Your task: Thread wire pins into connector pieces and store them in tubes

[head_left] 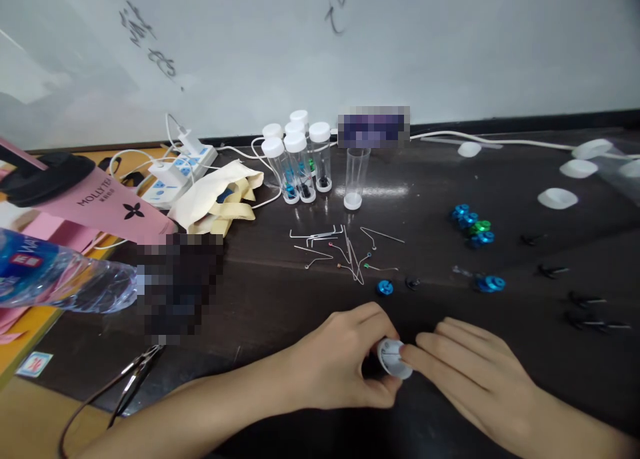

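My left hand [350, 359] is closed around a small tube [395, 360], tilted so that its round white end faces me; its far part is hidden by the fingers. From the other side, my right hand [475, 372] touches the tube's rim with an outstretched index finger. Its thumb is hidden. Just beyond the hands lie a blue spool-like part [385, 287] and a small black part [413, 283]. Thin bent metal wires [350, 252], some with coloured tips, are scattered farther back.
Capped clear tubes [297, 169] and one uncapped tube [356, 179] stand near the wall. Blue and green parts [473, 225], black pieces [583, 319] and white caps [557, 198] lie right. Leftward are a pink cup [115, 199], a water bottle [75, 279], pliers [135, 372] and a power strip [185, 165].
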The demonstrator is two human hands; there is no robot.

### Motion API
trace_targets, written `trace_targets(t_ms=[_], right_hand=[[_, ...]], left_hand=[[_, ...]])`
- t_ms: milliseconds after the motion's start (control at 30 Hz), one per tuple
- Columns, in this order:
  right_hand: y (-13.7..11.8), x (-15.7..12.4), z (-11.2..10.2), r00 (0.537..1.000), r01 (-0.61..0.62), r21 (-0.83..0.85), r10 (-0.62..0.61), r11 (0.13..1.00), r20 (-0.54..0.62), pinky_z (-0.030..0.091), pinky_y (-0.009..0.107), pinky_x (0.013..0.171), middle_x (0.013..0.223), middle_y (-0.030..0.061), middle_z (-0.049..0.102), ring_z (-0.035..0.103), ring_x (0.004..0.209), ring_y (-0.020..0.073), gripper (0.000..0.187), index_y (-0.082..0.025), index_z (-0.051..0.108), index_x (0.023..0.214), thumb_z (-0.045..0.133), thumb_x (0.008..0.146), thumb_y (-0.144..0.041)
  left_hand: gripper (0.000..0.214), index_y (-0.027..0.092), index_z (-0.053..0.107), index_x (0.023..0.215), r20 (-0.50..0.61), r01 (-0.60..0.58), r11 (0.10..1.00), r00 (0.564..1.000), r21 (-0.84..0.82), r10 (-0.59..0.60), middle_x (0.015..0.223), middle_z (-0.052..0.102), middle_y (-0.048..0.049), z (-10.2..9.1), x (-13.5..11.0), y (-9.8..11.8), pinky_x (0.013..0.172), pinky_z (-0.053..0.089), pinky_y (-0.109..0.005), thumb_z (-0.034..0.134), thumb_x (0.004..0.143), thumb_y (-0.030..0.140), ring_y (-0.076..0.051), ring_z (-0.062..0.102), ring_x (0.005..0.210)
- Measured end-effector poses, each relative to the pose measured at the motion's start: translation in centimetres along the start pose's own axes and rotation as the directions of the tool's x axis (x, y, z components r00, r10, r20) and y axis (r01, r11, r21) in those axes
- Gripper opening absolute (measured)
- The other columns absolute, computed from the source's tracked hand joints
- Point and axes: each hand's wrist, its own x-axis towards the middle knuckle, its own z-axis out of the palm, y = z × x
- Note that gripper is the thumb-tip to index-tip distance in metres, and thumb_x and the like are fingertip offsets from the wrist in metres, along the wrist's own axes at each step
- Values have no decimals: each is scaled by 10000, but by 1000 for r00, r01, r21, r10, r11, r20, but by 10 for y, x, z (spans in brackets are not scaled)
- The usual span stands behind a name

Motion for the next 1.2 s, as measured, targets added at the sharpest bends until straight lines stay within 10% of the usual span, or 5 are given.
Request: trace_targets(t_ms=[1200], right_hand=[[-1,0,4,998,-15,2,14,1000,59,488,381,747,783,48,702,640,719,197,256,-151,622,1066,380,992,-113]], left_hand=[[205,153,591,890,-50,25,997,998,-74,-29,841,527,3,5,-1,-4,630,443,-221,695,714,167,-101,510,695]])
